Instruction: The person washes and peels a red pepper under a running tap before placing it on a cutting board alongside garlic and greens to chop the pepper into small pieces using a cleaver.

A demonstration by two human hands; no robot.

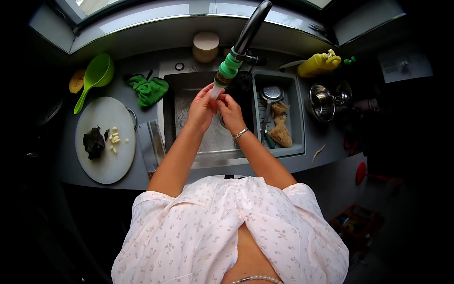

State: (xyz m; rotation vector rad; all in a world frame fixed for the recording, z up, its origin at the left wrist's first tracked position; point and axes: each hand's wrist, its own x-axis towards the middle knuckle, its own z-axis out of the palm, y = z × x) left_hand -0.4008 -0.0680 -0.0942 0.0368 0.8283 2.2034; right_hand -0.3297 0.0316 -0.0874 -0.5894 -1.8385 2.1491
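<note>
Your loose white blouse with small grey floral sprigs (189,232) was nearest, before the front edge of the grey countertop (305,161). Both bare forearms reached over the front edge of the rectangular stainless-steel sink (217,161). Your left hand (202,109) and right hand (230,113) met beneath the ribbed green tap nozzle (229,67), toward the sink's rear edge, fingers bent inward at the whitish stream of water (216,92).

Grip: you could not be confirmed as grasping anything; no object showed clearly between your fingers.

Progress: rinsing was judged under way and unfinished, since water ran at your fingertips. Toward the countertop's left end, small pale cloves (114,138) and a dark purple leafy bunch (94,144) lay on the round white cutting board (104,111). Peeling of the cloves was judged complete; cutting appeared not begun. One broad steel cleaver (151,139) lay unheld between the board's right edge and the sink's left edge.
</note>
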